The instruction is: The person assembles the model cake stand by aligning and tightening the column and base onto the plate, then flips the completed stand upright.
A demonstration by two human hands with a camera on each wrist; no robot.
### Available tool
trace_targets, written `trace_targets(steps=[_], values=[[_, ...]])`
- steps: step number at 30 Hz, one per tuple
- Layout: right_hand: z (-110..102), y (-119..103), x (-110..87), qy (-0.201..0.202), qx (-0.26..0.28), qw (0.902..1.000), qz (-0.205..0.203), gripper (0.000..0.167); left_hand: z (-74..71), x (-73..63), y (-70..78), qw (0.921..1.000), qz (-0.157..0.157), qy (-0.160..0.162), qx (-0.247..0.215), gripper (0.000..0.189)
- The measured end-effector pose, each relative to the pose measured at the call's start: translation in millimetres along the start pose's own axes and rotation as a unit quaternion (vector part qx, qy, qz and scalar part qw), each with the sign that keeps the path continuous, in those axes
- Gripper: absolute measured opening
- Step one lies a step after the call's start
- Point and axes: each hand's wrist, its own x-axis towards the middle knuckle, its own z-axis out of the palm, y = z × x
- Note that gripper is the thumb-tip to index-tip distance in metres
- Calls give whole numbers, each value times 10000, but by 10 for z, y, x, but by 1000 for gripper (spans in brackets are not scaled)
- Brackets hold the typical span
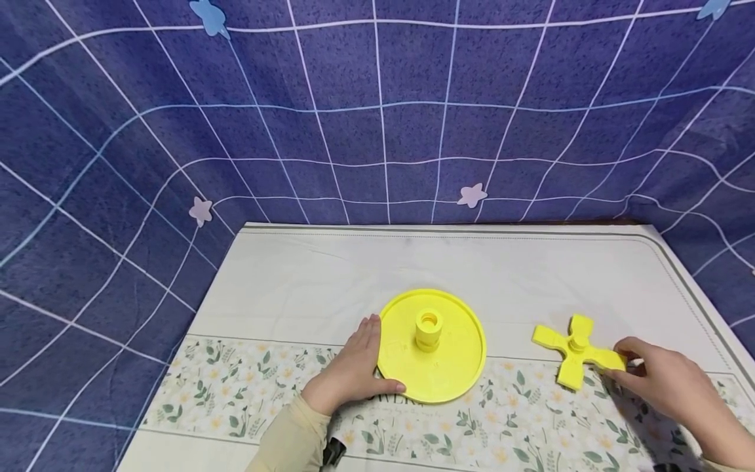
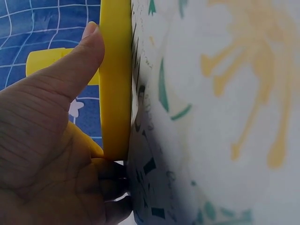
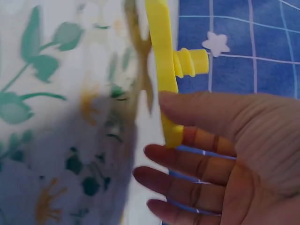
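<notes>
A round yellow plastic plate (image 1: pixel 457 367) with a raised rim lies on the table, a hollow post standing at its middle. My left hand (image 1: pixel 354 367) holds the plate's left edge, fingers along the side and thumb over the rim; in the left wrist view the thumb (image 2: pixel 86 51) lies against the rim. To the right is a yellow cross-shaped piece (image 1: pixel 577 354) with a short peg at its centre; ridges on the peg (image 3: pixel 190 63) show in the right wrist view. My right hand (image 1: pixel 663 377) pinches the end of its right arm between thumb and index finger, other fingers spread.
The table (image 1: pixel 330 275) has a white cover with a floral band (image 1: pixel 236 387) across the near part. Dark blue cloth (image 1: pixel 354 131) with a pale grid and stars hangs behind the table and along both sides.
</notes>
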Motion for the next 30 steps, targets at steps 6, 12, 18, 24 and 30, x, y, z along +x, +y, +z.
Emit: trace_targets(steps=[6, 12, 18, 24, 30], values=[[-100, -94, -77, 645, 663, 9956, -111, 41, -3, 7, -8, 10000, 11, 31, 2, 125], [-134, -265, -120, 1414, 1063, 9829, -510, 38, 7, 4, -8, 10000, 3, 26, -4, 125], [-203, -455, -69, 2159, 1311, 9614, -1093, 37, 16, -6, -3, 10000, -28, -28, -24, 125], [-270, -721, -10, 2759, 1970, 9299, -1429, 35, 13, 3, -10, 10000, -36, -10, 8, 127], [-272, -1113, 97, 2916, 2530, 8973, -2141, 45, 6, 8, -13, 10000, -52, 18, 39, 127]])
